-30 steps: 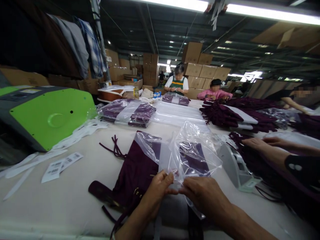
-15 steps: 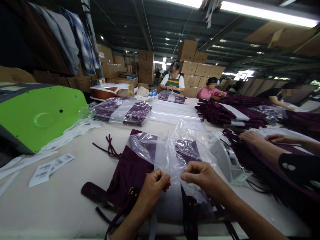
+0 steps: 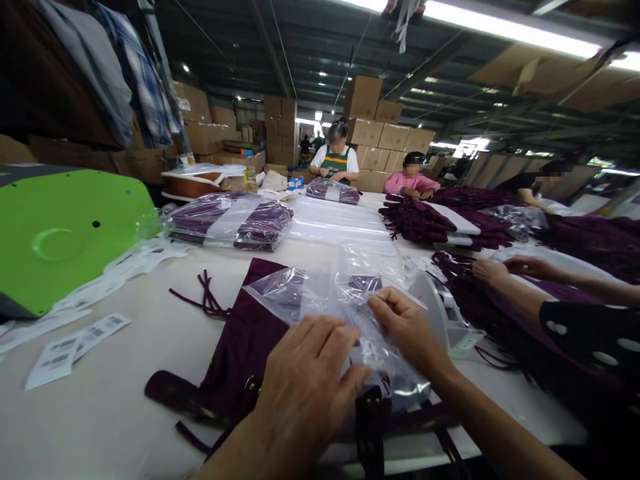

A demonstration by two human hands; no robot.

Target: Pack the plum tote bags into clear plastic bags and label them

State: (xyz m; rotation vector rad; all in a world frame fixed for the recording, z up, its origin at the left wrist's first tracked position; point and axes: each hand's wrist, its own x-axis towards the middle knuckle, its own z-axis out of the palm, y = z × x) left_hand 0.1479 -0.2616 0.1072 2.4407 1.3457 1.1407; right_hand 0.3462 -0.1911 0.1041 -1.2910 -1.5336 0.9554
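Note:
A clear plastic bag (image 3: 277, 290) lies across a folded dark purple garment (image 3: 240, 330) on the table in front of me. My right hand (image 3: 407, 323) pinches the bag's film between thumb and fingers, over its right part. Just left of it, my left hand (image 3: 313, 373) is raised above the bag, fingers stretched forward and thumb apart; its palm side is hidden. Straps with metal eyelets and thin ties stick out from the garment at the left and along the near edge.
A white tape dispenser (image 3: 453, 320) stands right of the bag. Farther right, a co-worker's hands (image 3: 495, 270) rest on purple garments. Bagged purple garments (image 3: 230, 220) and clear bags (image 3: 340, 223) lie beyond. Barcode labels (image 3: 75, 350) and a green machine (image 3: 70, 233) are left.
My left hand has risen from the bag toward the camera, and its fingers have opened out. My right hand has moved slightly up and pulled the film, so the bag's opening has shifted.

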